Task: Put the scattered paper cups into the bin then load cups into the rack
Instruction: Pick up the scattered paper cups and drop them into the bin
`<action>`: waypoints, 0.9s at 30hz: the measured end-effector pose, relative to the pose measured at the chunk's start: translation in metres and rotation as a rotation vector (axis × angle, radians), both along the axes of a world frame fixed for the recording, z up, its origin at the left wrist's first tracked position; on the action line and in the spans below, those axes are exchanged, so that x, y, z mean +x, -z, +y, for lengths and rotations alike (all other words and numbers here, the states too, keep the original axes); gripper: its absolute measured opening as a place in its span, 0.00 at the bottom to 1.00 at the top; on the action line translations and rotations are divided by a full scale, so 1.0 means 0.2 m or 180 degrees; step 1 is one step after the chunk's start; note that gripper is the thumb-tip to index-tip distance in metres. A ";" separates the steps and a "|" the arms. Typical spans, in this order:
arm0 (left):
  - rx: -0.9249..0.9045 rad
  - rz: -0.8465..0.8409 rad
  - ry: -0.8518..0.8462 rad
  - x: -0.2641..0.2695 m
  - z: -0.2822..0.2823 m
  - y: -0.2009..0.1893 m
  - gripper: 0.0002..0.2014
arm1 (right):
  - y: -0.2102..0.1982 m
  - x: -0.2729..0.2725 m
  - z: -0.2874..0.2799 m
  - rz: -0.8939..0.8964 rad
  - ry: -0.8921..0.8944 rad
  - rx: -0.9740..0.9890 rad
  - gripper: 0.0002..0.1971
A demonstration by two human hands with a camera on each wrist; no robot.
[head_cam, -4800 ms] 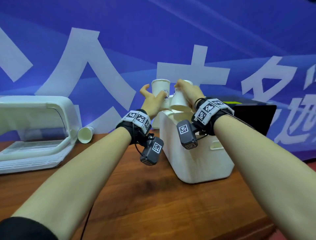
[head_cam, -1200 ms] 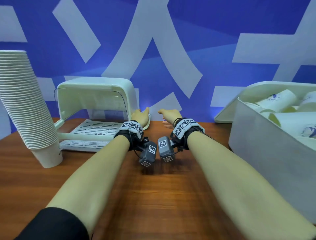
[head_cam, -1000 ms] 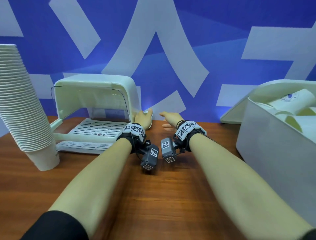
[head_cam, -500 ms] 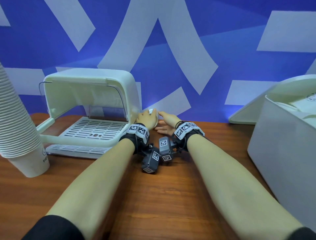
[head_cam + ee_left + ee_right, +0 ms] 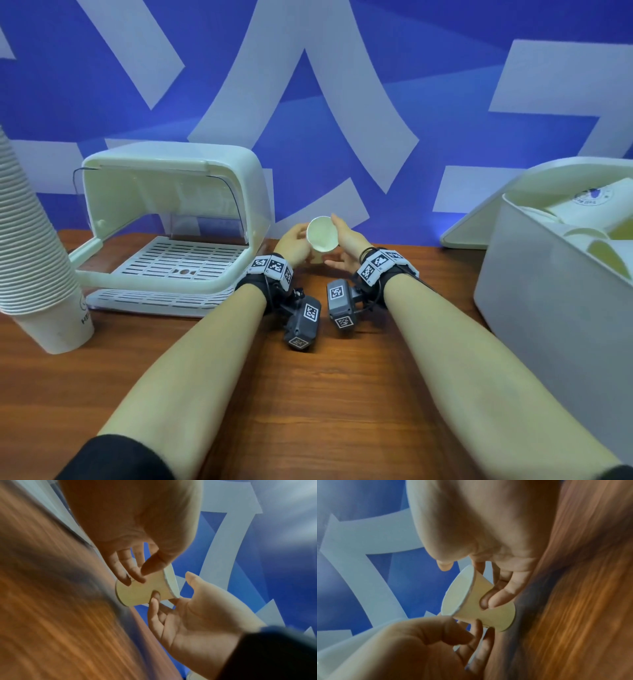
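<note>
A small white paper cup is held tilted just above the wooden table, its mouth towards me, right of the white rack. My left hand pinches the cup between thumb and fingers near its base. My right hand lies against the cup's other side; its fingertips touch the cup's wall and its thumb stands clear of the rim. The rack's cover is raised and its slotted tray is bare. The white bin at the right holds several paper cups.
A tall leaning stack of nested paper cups stands at the far left on the table. The bin's lid leans open behind the bin. A blue and white banner forms the back wall.
Both hands reached the cup lying beside the rack; the left hand has gripped it and lifted it off the table, and the right hand has come against it. My view has shifted left from the bin.
</note>
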State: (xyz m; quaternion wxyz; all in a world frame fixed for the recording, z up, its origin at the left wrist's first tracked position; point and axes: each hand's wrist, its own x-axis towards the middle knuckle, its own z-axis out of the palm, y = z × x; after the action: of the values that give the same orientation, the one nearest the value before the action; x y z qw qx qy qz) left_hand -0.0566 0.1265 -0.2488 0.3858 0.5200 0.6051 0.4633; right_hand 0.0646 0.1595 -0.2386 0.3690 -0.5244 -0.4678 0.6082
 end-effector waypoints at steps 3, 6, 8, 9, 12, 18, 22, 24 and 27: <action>-0.0070 0.0290 0.0162 0.03 -0.03 0.00 0.32 | -0.03 0.05 -0.04 -0.0079 -0.0113 0.0027 0.32; -0.0028 0.0357 0.0321 0.06 -0.08 -0.04 0.32 | -0.05 0.12 -0.10 -0.0332 -0.0288 0.0202 0.34; 0.0052 0.0410 0.0350 0.08 -0.12 -0.07 0.28 | -0.08 0.18 -0.14 -0.0575 -0.0394 0.0394 0.31; 0.0108 0.0379 0.0328 0.10 -0.13 -0.09 0.26 | -0.09 0.20 -0.16 -0.0706 -0.0438 0.0466 0.29; 0.0152 0.0173 0.0294 0.15 -0.19 -0.15 0.22 | -0.16 0.25 -0.26 -0.0919 -0.0468 0.0583 0.27; 0.0294 -0.0143 0.0584 0.27 -0.33 -0.29 0.19 | -0.29 0.34 -0.39 -0.0613 -0.0058 0.0700 0.41; 0.0530 -0.0265 0.0669 0.36 -0.41 -0.38 0.15 | -0.41 0.43 -0.50 -0.0555 0.0127 0.0788 0.43; 0.0623 -0.0303 0.0780 0.40 -0.44 -0.43 0.15 | -0.47 0.48 -0.57 -0.0599 0.0177 0.0860 0.40; 0.0763 -0.0352 0.0862 0.47 -0.51 -0.51 0.14 | -0.57 0.54 -0.67 -0.0506 0.0256 0.0944 0.28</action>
State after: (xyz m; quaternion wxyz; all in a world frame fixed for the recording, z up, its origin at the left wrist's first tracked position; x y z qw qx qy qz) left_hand 0.0373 0.0250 -0.1469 0.4126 0.6127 0.4479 0.5037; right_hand 0.1729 0.0256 -0.1250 0.4282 -0.5290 -0.5588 0.4739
